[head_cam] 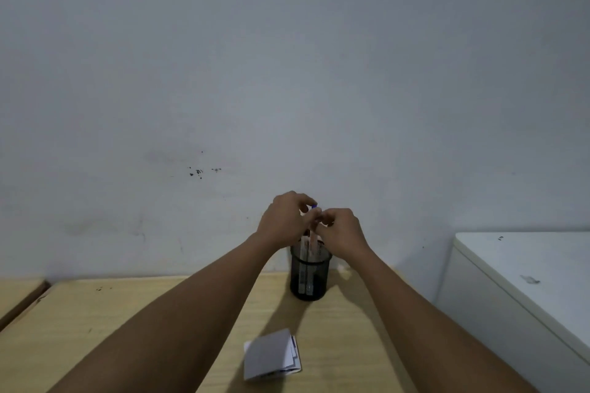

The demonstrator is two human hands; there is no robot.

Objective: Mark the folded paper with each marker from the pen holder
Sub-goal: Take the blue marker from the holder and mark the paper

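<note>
A black mesh pen holder (309, 277) stands at the back of the wooden table, with several markers upright in it. Both hands meet just above it. My left hand (282, 217) pinches the top of a marker with a purple cap (314, 206). My right hand (340, 228) has its fingers closed around marker tops beside it; which marker it grips is hidden. The folded white paper (271, 356) lies flat on the table nearer me, between my forearms.
The wooden table (127, 313) ends at a grey wall close behind the holder. A white cabinet (523, 268) stands against the table's right side. A gap splits the tabletop at the far left.
</note>
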